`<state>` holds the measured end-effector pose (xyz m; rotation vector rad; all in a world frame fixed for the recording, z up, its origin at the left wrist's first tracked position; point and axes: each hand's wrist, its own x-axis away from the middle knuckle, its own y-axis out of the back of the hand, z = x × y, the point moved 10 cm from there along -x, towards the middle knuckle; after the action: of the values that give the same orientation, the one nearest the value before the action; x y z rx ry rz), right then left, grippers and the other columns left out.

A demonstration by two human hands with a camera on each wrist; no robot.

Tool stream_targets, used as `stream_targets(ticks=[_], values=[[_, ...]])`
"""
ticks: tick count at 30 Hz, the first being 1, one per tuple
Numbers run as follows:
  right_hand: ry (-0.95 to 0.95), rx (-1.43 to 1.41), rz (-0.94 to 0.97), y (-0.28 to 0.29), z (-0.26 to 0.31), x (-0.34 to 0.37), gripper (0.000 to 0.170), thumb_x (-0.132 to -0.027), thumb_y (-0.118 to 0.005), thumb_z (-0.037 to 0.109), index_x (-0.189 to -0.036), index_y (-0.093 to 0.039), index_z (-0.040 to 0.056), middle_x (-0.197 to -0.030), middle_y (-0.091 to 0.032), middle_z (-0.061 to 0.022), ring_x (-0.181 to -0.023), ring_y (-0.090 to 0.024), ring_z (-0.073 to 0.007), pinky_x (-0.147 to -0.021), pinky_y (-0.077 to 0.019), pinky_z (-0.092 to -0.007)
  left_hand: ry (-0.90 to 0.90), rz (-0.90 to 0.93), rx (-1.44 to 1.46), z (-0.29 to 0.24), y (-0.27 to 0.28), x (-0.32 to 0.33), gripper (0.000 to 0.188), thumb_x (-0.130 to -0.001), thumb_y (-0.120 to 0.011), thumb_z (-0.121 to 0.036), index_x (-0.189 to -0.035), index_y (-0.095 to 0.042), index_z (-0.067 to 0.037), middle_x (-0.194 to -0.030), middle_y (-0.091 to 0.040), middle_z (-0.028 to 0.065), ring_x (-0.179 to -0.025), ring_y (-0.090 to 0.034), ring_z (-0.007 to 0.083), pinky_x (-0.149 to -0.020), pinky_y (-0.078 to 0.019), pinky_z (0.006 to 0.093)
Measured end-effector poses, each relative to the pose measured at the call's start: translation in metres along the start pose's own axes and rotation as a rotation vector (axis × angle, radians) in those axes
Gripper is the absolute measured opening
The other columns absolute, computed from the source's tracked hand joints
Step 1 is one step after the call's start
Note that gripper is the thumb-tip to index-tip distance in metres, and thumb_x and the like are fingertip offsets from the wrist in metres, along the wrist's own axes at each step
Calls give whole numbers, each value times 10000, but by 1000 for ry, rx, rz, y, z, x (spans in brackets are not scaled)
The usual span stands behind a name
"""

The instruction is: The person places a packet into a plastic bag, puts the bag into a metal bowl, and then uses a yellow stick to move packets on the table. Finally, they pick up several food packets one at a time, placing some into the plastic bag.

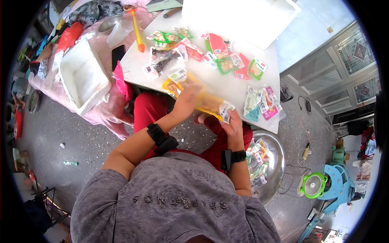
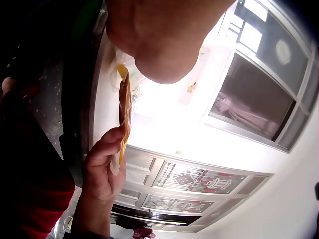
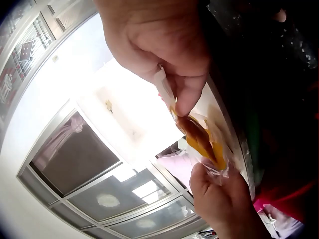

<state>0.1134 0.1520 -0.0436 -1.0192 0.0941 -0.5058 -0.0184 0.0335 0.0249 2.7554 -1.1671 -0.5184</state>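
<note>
A yellow-and-clear food packet (image 1: pixel 212 104) is stretched between both hands over the table's near edge. My right hand (image 1: pixel 232 123) pinches its white-labelled end, thumb on top; the right wrist view shows the same hand (image 3: pixel 159 45) from close by. At the other end, my left hand (image 1: pixel 186 102), slightly blurred, grips the clear film; in the right wrist view its fingers (image 3: pixel 202 181) curl at that edge. Brown contents (image 3: pixel 194 133) show through the packet. Another yellow packaging part (image 1: pixel 175 82) lies just beyond my left hand; whether it is a separate packet I cannot tell.
Several colourful packets (image 1: pixel 221 44) lie across the white table (image 1: pixel 267 77), others at its right side (image 1: pixel 262 103). A white foam box (image 1: pixel 83 77) stands left, a phone (image 1: pixel 118 56) beside the table. A metal basin (image 1: pixel 277 162) with packets is at lower right.
</note>
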Motion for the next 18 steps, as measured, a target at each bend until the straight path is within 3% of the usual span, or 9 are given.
stream_targets(ticks=[2,5,8,10,11,13,14,17,18], values=[[16,-68,-2,-1,1,-1,309,-796,-440,60,-1093,-385,-6,-1024,-508,-133,-917,-525,-266,-782,-450,-394,-13,24,74,7,-4,-1,267,-768,-393,-32,-1018,-484,-10,-1031,-488,136,-983,-452,267,-859,-339,307],[39,-114,-31,-7,-1,-5,299,-803,-425,53,-1092,-383,-9,-1027,-503,-140,-925,-520,-273,-781,-448,-413,-100,1,-37,-14,1,-1,266,-765,-419,-70,-1017,-492,-26,-1024,-493,145,-984,-452,279,-863,-339,327],[56,-11,-87,-9,-8,-8,293,-820,-396,59,-1106,-373,1,-1041,-493,-135,-937,-510,-274,-788,-440,-418,-286,-34,-359,-46,3,3,278,-742,-438,-99,-1006,-506,-44,-1019,-501,141,-976,-453,290,-846,-349,363],[49,-2,-97,-23,-19,-9,289,-830,-376,65,-1113,-371,7,-1049,-485,-137,-949,-503,-274,-796,-432,-417,-354,-84,-426,-55,2,5,133,-708,-496,-64,-840,-504,-44,-910,-510,128,-880,-466,296,-765,-363,369],[45,-17,-113,-27,-25,-11,281,-833,-367,64,-1108,-374,10,-1038,-489,-138,-933,-509,-269,-778,-441,-409,-388,-110,-460,-59,2,6,69,-691,-525,-46,-756,-503,-43,-855,-515,121,-832,-472,299,-724,-370,372],[35,-49,-147,-34,-37,-19,267,-837,-348,63,-1098,-381,15,-1018,-497,-140,-900,-523,-260,-741,-458,-391,-328,-57,-535,-53,-5,7,70,-686,-531,-63,-751,-507,-52,-878,-511,109,-857,-466,290,-734,-359,378],[34,23,-114,-39,-40,-23,251,-835,-358,71,-1078,-394,25,-993,-506,-118,-862,-533,-225,-694,-475,-361,-298,-29,-573,-49,-7,7,71,-684,-534,-71,-748,-509,-56,-890,-509,103,-870,-463,286,-739,-353,381],[-144,273,-134,-41,-50,-26,197,-820,-367,78,-1001,-430,33,-848,-538,-94,-689,-551,-172,-536,-475,-285,-458,-52,-633,-59,-9,15,82,-672,-537,-92,-747,-514,-68,-924,-499,88,-893,-457,278,-745,-343,386],[-194,471,-149,-40,-48,-27,176,-812,-374,81,-968,-440,35,-790,-534,-85,-630,-537,-156,-489,-450,-264,-471,-34,-649,-60,-9,15,90,-668,-538,-93,-752,-516,-71,-927,-498,86,-901,-454,276,-747,-340,385]])
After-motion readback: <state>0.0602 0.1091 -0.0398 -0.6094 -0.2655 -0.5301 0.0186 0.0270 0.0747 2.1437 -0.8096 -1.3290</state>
